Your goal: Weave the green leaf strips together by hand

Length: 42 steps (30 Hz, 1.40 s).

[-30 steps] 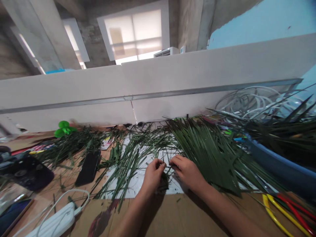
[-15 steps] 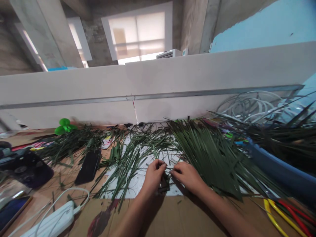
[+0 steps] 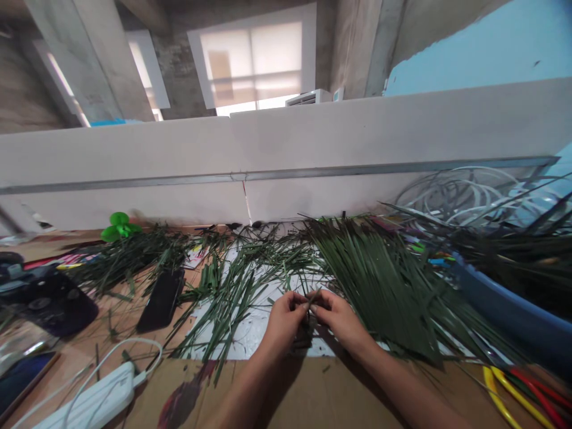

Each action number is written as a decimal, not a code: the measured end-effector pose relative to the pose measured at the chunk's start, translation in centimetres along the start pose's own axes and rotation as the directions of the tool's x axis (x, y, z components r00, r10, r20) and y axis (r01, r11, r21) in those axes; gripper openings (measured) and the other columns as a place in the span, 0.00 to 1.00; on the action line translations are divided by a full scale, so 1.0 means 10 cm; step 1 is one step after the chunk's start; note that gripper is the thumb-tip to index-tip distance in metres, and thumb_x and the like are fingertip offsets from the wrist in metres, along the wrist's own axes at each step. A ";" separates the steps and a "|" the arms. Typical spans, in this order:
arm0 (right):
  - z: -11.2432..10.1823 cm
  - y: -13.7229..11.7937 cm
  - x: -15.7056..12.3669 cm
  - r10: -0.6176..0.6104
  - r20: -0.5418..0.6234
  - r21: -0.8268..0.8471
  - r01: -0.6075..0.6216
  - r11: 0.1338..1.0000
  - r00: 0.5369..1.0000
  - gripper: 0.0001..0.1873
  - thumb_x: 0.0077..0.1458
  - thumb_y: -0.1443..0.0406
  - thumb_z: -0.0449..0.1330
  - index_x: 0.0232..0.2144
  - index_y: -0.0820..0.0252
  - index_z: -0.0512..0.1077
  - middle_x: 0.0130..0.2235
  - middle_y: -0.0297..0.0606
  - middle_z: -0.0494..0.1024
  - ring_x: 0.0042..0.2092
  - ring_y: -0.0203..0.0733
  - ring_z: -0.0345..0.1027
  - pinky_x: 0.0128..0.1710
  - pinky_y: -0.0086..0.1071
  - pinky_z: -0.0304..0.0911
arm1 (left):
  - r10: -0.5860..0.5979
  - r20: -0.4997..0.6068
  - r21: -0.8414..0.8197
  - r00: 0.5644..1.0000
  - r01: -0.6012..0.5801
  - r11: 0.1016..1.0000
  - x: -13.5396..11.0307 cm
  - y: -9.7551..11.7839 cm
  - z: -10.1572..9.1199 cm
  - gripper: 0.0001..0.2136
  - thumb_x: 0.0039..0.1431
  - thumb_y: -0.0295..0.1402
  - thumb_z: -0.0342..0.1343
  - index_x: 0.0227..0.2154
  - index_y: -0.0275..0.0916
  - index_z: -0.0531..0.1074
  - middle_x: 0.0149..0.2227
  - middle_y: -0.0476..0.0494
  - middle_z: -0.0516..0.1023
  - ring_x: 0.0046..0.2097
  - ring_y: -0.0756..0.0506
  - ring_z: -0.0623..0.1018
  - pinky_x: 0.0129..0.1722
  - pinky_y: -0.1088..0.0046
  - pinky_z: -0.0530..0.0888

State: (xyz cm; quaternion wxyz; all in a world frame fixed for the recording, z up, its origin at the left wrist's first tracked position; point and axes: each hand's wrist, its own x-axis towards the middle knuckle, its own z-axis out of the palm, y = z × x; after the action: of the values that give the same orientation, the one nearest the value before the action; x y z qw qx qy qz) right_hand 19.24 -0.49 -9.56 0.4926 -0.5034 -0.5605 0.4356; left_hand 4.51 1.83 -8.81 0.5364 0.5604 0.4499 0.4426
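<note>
Both my hands close together: my left hand (image 3: 282, 325) and right hand (image 3: 342, 322) pinch a thin, ribbed green palm-leaf strip (image 3: 314, 296) above a dark folded leaf bundle (image 3: 304, 336), over white paper (image 3: 250, 336) on the bench (image 3: 105, 357).

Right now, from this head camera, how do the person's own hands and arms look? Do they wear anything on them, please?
The left hand and the right hand are bare, without gloves, and no ring, watch or bracelet can be seen. The left forearm and right forearm are also bare, with no sleeve in view.
</note>
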 end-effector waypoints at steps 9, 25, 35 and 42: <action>0.02 -0.02 -0.01 0.032 -0.075 0.034 -0.029 0.999 0.997 0.10 0.46 0.58 0.59 0.30 0.57 0.70 0.26 0.33 0.74 0.27 0.40 0.67 0.28 0.32 0.61 | -0.021 0.011 -0.020 1.000 0.022 1.000 -0.01 -0.02 0.01 0.13 0.46 0.41 0.66 0.27 0.41 0.68 0.20 0.51 0.69 0.23 0.49 0.68 0.25 0.73 0.63; 0.05 -0.17 -0.06 0.037 -0.022 0.041 -0.036 0.999 0.999 0.11 0.44 0.59 0.62 0.31 0.59 0.74 0.29 0.35 0.77 0.32 0.43 0.68 0.32 0.33 0.61 | 0.034 0.046 -0.215 0.998 -0.024 0.976 0.03 0.00 -0.03 0.12 0.41 0.37 0.68 0.25 0.38 0.72 0.23 0.49 0.73 0.26 0.50 0.70 0.28 0.74 0.65; 0.01 -0.23 -0.09 0.143 0.041 0.262 -0.149 0.954 0.989 0.19 0.47 0.49 0.64 0.29 0.59 0.73 0.26 0.31 0.72 0.26 0.35 0.62 0.26 0.29 0.53 | 0.091 0.054 -0.109 0.994 -0.084 0.990 -0.03 0.08 -0.03 0.09 0.43 0.34 0.66 0.23 0.39 0.70 0.23 0.49 0.73 0.28 0.49 0.71 0.29 0.75 0.65; 0.02 -0.13 -0.03 0.079 0.049 0.219 -0.088 0.972 0.996 0.17 0.38 0.57 0.71 0.30 0.60 0.75 0.30 0.33 0.77 0.34 0.42 0.69 0.37 0.34 0.61 | 0.022 0.081 -0.140 0.996 -0.010 0.990 -0.01 0.13 -0.07 0.06 0.41 0.27 0.62 0.24 0.38 0.71 0.22 0.51 0.72 0.26 0.50 0.70 0.27 0.75 0.65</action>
State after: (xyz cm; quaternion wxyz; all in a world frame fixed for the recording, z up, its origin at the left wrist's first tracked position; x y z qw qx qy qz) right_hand 18.89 -0.89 -8.29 0.5156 -0.4600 -0.4966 0.5253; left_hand 3.84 1.86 -7.49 0.5887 0.5429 0.3909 0.4537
